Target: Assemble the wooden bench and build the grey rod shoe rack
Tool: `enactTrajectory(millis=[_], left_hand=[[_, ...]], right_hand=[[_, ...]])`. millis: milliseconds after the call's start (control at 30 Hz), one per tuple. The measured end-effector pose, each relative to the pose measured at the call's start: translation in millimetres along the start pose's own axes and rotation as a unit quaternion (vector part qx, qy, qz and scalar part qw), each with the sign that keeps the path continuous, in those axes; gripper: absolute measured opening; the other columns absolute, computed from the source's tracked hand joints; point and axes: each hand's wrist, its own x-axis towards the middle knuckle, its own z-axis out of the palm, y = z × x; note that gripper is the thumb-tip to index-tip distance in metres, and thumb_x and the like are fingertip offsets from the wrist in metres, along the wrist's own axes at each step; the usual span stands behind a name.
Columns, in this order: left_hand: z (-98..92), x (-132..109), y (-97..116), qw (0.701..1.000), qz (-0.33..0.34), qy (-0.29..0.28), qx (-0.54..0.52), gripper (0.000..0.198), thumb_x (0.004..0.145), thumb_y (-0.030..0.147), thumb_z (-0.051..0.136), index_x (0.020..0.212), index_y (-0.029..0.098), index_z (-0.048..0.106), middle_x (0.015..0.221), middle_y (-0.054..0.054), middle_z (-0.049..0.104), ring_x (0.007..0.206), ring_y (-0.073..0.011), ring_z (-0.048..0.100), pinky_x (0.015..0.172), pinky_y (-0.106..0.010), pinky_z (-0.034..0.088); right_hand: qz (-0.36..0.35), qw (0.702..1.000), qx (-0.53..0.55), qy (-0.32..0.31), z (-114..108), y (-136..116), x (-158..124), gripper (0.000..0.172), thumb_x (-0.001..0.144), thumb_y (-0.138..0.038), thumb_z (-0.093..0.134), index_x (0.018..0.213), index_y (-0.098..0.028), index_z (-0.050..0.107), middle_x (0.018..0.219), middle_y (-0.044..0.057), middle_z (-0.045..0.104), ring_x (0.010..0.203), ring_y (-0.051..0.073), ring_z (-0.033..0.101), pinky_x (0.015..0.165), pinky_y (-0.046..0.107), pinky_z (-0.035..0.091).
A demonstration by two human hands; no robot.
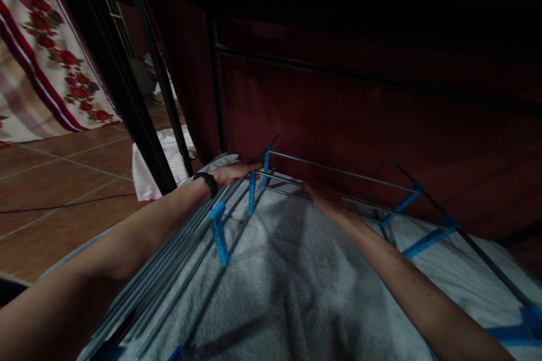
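A clothes drying rack of thin grey metal rods with blue plastic joints lies on a grey blanket. My left hand, with a black band at the wrist, reaches over the rods at the far left corner. Its fingers close over the rack beside a blue joint. My right hand lies across the far rods, to the right of that corner. Its fingers are dark and blurred, so their grip is hidden. More blue joints join the dark rods on the right side.
A black metal frame stands at the left, with a bar across the back. Behind it hangs a dark red cloth. A floral curtain, a striped cloth and a cable are over the tiled floor.
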Motion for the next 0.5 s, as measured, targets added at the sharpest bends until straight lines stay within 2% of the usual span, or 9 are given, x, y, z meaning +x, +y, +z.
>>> enactTrajectory(millis=[267,367,500], left_hand=[[6.0,-10.2,1.5,1.0,0.013,-0.019,0.01,0.018,0.078,0.034,0.072,0.087,0.018,0.068,0.079,-0.001,0.07,0.067,-0.0131,0.063,0.066,-0.024,0.054],[5.9,-9.7,0.5,0.999,0.017,-0.027,0.009,0.022,0.077,0.037,0.072,0.089,0.019,0.068,0.081,-0.001,0.071,0.069,-0.0141,0.063,0.068,-0.026,0.055],[3.1,-3.6,-3.3,0.999,0.015,-0.019,0.039,0.029,0.076,0.043,0.071,0.094,0.02,0.069,0.086,-0.003,0.073,0.074,-0.0179,0.065,0.071,-0.03,0.055]], right_hand=[[0.004,1.0,-0.005,-0.002,-0.8,-3.4,-0.9,0.038,0.1,-0.022,0.037,0.134,-0.026,0.053,0.136,0.006,0.06,0.117,0.021,0.06,0.093,0.032,0.045],[0.006,1.0,-0.01,0.006,-1.6,-5.2,-1.5,0.035,0.101,-0.026,0.038,0.132,-0.025,0.055,0.136,0.006,0.059,0.114,0.021,0.061,0.091,0.031,0.046],[0.002,1.0,-0.011,0.015,-2.8,-5.7,-3.4,0.037,0.101,-0.025,0.037,0.135,-0.024,0.053,0.135,0.007,0.061,0.118,0.021,0.06,0.096,0.032,0.045]])
